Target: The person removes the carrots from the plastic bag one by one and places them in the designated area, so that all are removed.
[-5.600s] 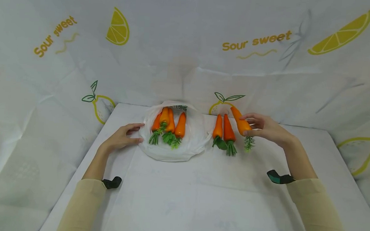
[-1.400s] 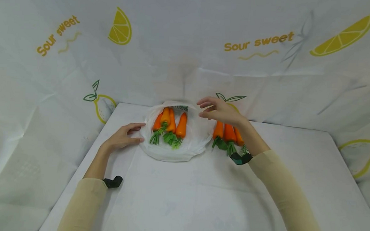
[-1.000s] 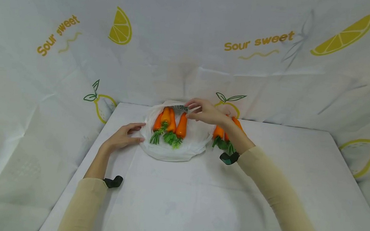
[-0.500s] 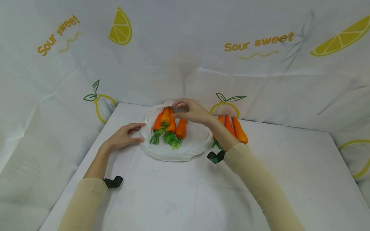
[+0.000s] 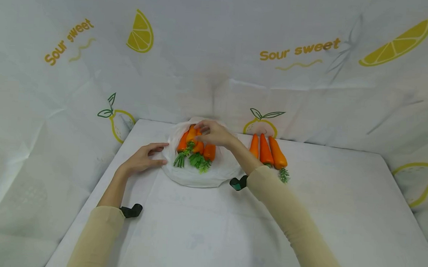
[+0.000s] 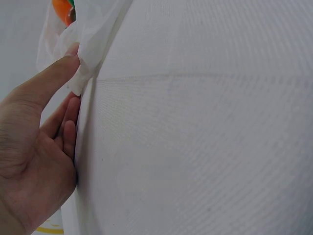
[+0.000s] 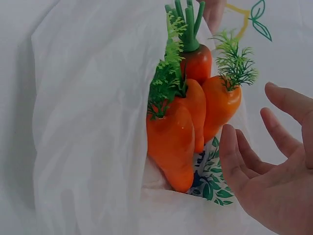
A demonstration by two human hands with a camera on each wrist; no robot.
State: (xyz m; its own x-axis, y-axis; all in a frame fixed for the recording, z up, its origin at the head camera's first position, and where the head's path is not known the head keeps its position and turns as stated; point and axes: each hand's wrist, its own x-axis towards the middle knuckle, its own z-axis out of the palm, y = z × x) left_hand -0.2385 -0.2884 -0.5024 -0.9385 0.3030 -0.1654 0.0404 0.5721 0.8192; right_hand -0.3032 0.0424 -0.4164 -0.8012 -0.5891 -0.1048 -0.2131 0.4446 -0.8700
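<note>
A white plastic bag (image 5: 197, 182) lies at the back of the table, its mouth showing several orange carrots (image 5: 209, 152) with green tops. My left hand (image 5: 141, 158) holds the bag's left edge; in the left wrist view that edge lies between thumb and fingers. My right hand (image 5: 216, 134) is over the bag, partly covering the carrots. In the right wrist view, the right hand (image 7: 274, 171) has its fingers spread and bare beside an orange carrot (image 7: 222, 105), with a small gap between them. Printed green leaves show inside the bag.
Right of the bag, three carrots lie side by side, the middle one (image 5: 266, 152) redder; the right forearm hides part of the left one. A white cloth (image 5: 218, 49) with lemon prints hangs behind the table's back edge.
Earlier the right hand held a carrot on the right; that carrot now lies in the row of three. The right hand has moved left over the bag. The left hand stays put.
</note>
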